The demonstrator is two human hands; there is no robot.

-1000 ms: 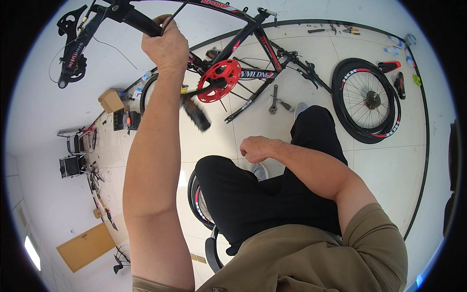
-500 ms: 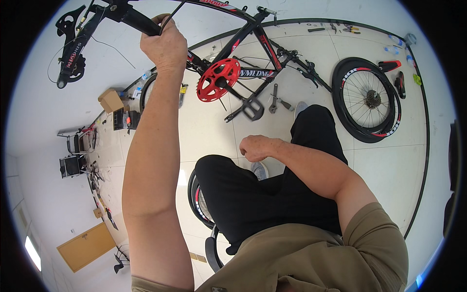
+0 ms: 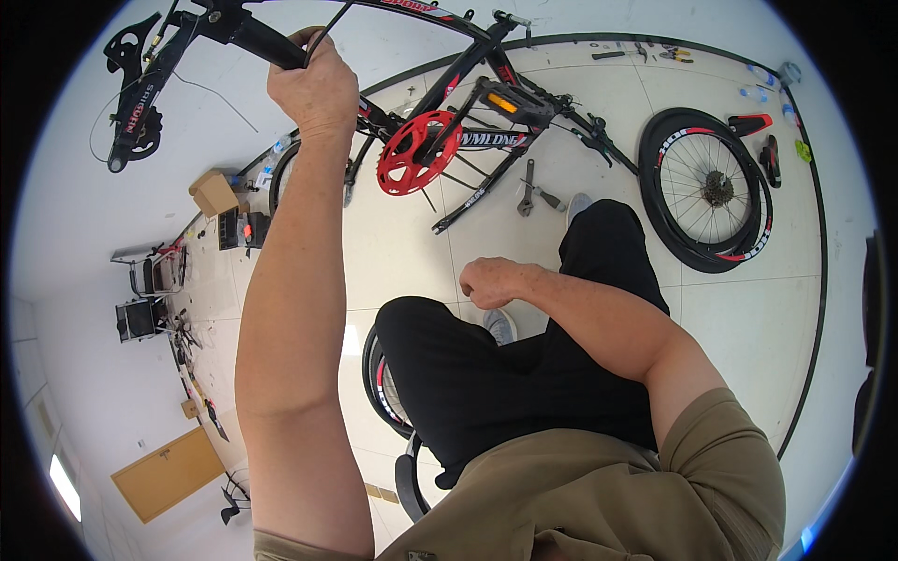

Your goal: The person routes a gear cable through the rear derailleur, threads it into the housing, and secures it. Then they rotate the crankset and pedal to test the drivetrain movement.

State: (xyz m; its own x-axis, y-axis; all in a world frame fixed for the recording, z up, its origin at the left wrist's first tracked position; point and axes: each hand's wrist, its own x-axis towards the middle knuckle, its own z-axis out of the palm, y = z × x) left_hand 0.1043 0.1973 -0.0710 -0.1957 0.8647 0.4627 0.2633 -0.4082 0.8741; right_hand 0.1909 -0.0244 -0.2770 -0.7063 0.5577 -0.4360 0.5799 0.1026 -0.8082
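Raised at the upper left, my left hand [image 3: 318, 89] is wrapped round a black tube of a bicycle frame [image 3: 267, 39] marked in red and white. Both wheel places that show on this frame carry no wheel. Below its middle sits a red chainring [image 3: 398, 157] with a black crank. A black pedal [image 3: 514, 105] with an orange reflector now points up and right, in front of the frame. My right hand [image 3: 491, 282] is curled closed near my knees, touching no part of the bicycle; its palm side is hidden, and nothing shows in it.
An adjustable wrench [image 3: 528, 187] and a screwdriver [image 3: 548, 198] lie on the tiled floor under the frame. To the right rests a wheel [image 3: 655, 192] with a cassette, near a red-black saddle [image 3: 748, 124]. Pliers [image 3: 675, 56] lie far back. A cardboard box [image 3: 213, 192] stands left.
The crank has turned, bringing the pedal from below right of the chainring up to its upper right. My left hand keeps its grip on the frame, and my right hand has hardly moved.
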